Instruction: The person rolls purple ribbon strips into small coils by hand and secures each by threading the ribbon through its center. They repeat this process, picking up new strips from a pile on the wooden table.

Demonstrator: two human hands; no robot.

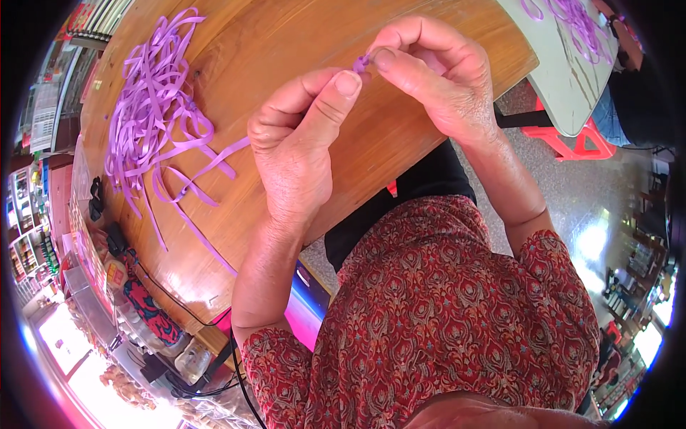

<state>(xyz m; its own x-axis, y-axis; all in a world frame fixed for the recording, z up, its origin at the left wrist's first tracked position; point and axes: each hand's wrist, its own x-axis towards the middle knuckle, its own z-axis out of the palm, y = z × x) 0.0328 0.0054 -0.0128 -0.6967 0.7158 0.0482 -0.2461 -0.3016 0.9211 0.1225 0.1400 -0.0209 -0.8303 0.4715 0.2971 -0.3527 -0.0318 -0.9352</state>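
Note:
Both my hands meet above the wooden table, pinching a small knotted bit of purple ribbon between them. My left hand grips the knot's left side with thumb and forefinger, its other fingers curled in. From the right, my right hand closes thumb and fingertips on the other side. Most of the held ribbon is hidden by my fingers. To the left lies a tangled heap of flat purple ribbons, with loose strands trailing toward my left forearm and the table's near edge.
A pale table at the right bears more purple ribbon; a person sits beside it. Under it shows a red plastic stool. Past the table's left edge are a patterned red-and-blue bag, black cables and stocked shelves.

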